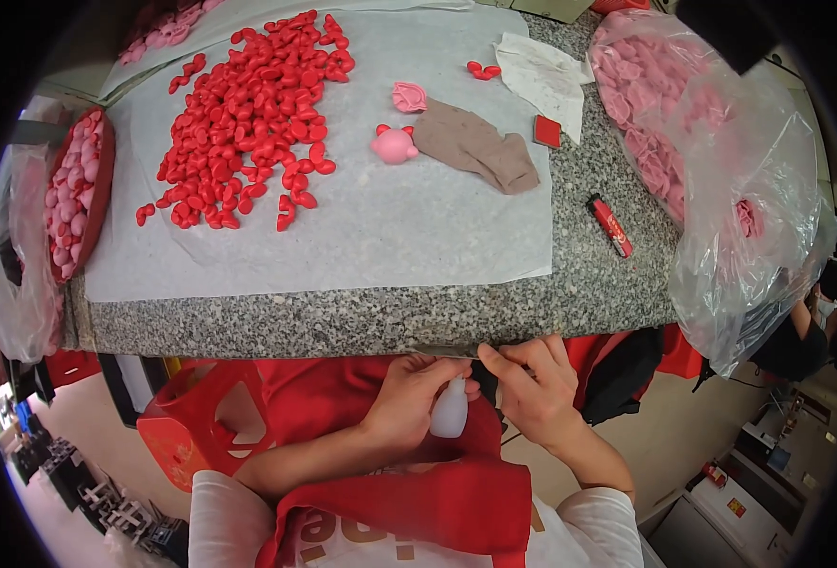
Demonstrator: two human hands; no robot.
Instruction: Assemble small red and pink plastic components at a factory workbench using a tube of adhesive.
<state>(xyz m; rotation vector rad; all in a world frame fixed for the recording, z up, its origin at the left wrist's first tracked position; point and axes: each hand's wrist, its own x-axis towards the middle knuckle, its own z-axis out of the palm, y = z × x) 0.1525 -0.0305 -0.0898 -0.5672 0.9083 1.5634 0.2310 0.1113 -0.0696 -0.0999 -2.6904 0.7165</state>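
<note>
Just below the table's front edge, my left hand (404, 402) is closed around the neck of a small translucent white squeeze bottle (450, 412). The bottle's rounded body hangs below my fingers. Close by on the right, my right hand (537, 390) has its fingers curled against the edge of the speckled stone table (362, 324). Whatever lies between those fingers is hidden. A thin dark strip (458, 350) shows along the edge between both hands. Farther up on white sheeting (343, 237) sit a pink round figure (395, 145) with red parts, a pink ruffled piece (409, 97) and a brown cloth (475, 147).
Many small red pieces (248, 123) are heaped at the left. A red basket (100, 204) holds pink and red pieces. At right are a red lighter (610, 225), a red square (547, 132), a stained paper (546, 76) and a clear bag (740, 237) with pink pieces. A red stool (186, 426) stands below.
</note>
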